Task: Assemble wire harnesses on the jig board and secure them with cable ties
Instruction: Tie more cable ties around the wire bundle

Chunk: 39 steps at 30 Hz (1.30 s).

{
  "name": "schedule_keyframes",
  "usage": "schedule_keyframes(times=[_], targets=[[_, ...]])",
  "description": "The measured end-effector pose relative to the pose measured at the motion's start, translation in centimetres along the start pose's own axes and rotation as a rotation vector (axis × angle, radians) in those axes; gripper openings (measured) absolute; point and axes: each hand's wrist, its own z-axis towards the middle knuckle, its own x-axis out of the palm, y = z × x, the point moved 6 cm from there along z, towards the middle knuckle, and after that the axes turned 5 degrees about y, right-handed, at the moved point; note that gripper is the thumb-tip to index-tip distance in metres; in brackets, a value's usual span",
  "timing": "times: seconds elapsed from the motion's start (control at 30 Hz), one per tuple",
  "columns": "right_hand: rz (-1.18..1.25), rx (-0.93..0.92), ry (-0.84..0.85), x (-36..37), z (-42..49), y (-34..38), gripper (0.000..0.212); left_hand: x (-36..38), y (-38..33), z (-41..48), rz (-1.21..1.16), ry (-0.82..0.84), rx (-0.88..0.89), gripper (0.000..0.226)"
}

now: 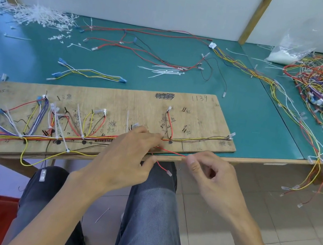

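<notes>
Both curled | left hand (129, 157) pinches red wire (172, 152) at jig board (117, 98) | right hand (211, 177) pinches same wire

You are wearing dark grey trousers (133, 235) of a denim-like cloth; the right leg (154, 211) is showing paler, washed grey along the thigh, with faint creases and light specks; the left leg (41, 194) is looking darker, nearly black at the knee; your left hand (126, 159) and right hand (211, 177) are going bare, and both forearms (70, 203) are showing uncovered to the near edge.
</notes>
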Motion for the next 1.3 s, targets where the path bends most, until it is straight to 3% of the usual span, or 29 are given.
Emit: schedule_keyframes(times=[0.13,0.27,0.37,0.63,0.83,1.03,1.3], targets=[[-0.016,0.071,-0.062,-1.3,1.7,-0.7,0.009,1.0,-0.2,-0.3,0.102,0.020,0.046,0.050],[-0.091,0.068,-0.075,-2.7,3.9,-0.4,0.019,2.4,-0.3,-0.5,0.256,0.001,0.061,0.057],[-0.142,0.100,-0.109,-3.7,5.3,-0.6,0.012,3.3,-0.6,-0.5,0.368,-0.038,0.103,0.059],[-0.125,0.129,-0.195,-4.5,8.3,-0.3,0.020,4.7,-0.4,-0.6,0.478,-0.094,0.104,0.061],[-0.064,0.060,-0.138,-4.2,10.9,0.6,0.027,4.7,-0.4,-0.6,0.508,-0.114,0.087,0.060],[-0.141,-0.039,-0.050,-3.0,14.2,1.5,0.019,5.0,-0.6,-0.7,0.595,-0.106,0.102,0.064],[-0.133,0.021,0.032,-2.0,18.3,-0.2,0.021,4.6,-1.1,-0.6,0.535,-0.061,0.086,0.064]])
